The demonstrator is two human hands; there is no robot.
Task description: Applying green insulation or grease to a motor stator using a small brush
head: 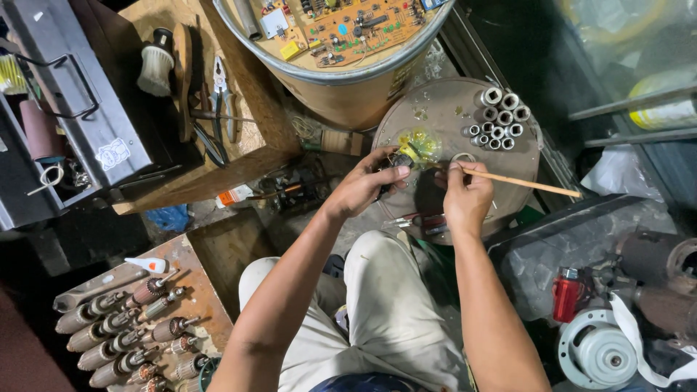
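Observation:
My left hand (365, 184) grips a small dark motor part (398, 159) over a round brown metal lid (443, 116). My right hand (465, 194) pinches a thin wooden stick (523, 183) whose tip reaches toward the dark part. A patch of yellow-green glue (420, 142) lies on the lid just behind the part. Both hands sit close together above my knees.
A cluster of metal sleeves (499, 117) stands on the lid's far right. A drum with a circuit board (348, 29) is behind. Several motor armatures (127, 337) lie on a board at lower left. Pliers (220, 87), a brush (155, 64), a grey toolbox (80, 94) left.

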